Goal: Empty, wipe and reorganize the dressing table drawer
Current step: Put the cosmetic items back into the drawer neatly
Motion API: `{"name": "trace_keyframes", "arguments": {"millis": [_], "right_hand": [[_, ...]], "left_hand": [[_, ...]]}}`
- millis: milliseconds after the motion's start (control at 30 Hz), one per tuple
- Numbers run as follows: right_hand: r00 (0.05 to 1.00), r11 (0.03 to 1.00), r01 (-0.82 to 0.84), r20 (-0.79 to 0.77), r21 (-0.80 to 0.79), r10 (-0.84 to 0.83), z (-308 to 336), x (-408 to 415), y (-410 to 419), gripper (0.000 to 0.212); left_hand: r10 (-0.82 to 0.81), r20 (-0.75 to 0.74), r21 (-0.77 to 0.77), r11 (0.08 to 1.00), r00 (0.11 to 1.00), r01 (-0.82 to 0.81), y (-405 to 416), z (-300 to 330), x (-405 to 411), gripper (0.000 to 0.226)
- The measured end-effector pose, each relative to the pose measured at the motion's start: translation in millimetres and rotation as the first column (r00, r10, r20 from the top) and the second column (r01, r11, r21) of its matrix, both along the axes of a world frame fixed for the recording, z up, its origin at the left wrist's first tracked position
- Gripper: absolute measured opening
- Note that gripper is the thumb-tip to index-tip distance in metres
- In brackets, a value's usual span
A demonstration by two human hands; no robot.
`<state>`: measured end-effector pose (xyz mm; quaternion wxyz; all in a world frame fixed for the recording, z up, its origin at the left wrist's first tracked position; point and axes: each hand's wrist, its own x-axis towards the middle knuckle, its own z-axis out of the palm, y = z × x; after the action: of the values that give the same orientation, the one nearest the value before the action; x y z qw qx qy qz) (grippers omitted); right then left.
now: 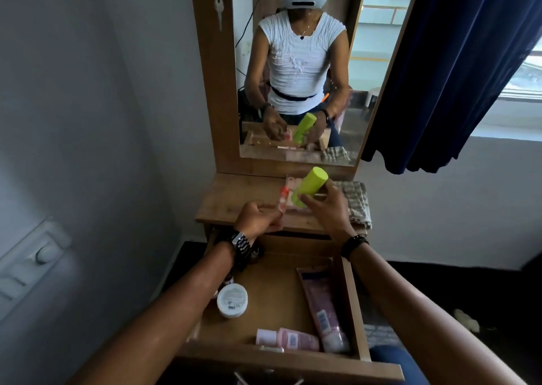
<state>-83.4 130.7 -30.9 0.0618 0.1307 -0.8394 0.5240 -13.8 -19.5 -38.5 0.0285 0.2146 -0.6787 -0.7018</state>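
Pulled fully out toward the viewer, the open wooden drawer (pixel 350 305) still holds a white round jar (pixel 232 300), a long pink tube (pixel 322 311) along its right wall and two small pink bottles (pixel 286 339) at the front, so emptying looks partly done. Above it, over the wooden bench (pixel 231 200), the right hand (pixel 330 211) curls its fingers round the base of a lime-green cylindrical bottle (pixel 311 186), tilted away. The left hand (pixel 259 217) pinches a small red-and-clear packet (pixel 283 198). Risk: the tilted bottle, gripped low, could slip or topple onto the pink items lying on the bench beneath, beside a checked folded cloth (pixel 356 203).
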Motion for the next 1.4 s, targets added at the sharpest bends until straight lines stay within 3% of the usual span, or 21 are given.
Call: {"name": "trace_keyframes", "arguments": {"millis": [100, 300, 433, 733, 1100, 1267, 1333, 1400], "right_hand": [[0.997, 0.997, -0.078, 0.023, -0.001, 0.078, -12, 23, -2, 0.037], [0.980, 0.970, -0.192, 0.085, 0.149, 0.181, -46, 60, -14, 0.040], [0.965, 0.945, -0.249, 0.139, 0.210, 0.223, -69, 75, -26, 0.045], [0.947, 0.902, -0.298, 0.211, 0.313, 0.240, -106, 92, -64, 0.034], [0.951, 0.906, -0.296, 0.180, 0.304, 0.250, -113, 102, -82, 0.035], [0.967, 0.923, -0.235, 0.167, 0.304, 0.191, -113, 95, -73, 0.018], [0.978, 0.949, -0.180, 0.153, 0.259, 0.144, -105, 94, -65, 0.016], [0.961, 0.980, -0.177, 0.230, 0.094, 0.152, -94, 96, -55, 0.014]], "left_hand": [[-0.072, 0.010, 0.079, 0.994, 0.997, 0.071, -8, -6, 39, 0.004], [-0.020, 0.114, -0.039, 0.999, 0.993, 0.024, -40, -36, 94, 0.008], [0.045, 0.108, -0.115, 0.993, 0.993, -0.033, -55, -45, 110, 0.013], [0.095, 0.136, -0.082, 0.993, 0.986, -0.085, -58, -47, 121, 0.010], [0.093, 0.168, -0.049, 0.995, 0.981, -0.086, -53, -44, 124, 0.007], [0.079, 0.138, -0.031, 0.997, 0.987, -0.076, -45, -39, 127, 0.005], [0.073, 0.129, -0.038, 0.997, 0.989, -0.069, -41, -38, 127, 0.007], [0.048, 0.128, -0.049, 0.998, 0.991, -0.042, -35, -37, 127, 0.010]]}}
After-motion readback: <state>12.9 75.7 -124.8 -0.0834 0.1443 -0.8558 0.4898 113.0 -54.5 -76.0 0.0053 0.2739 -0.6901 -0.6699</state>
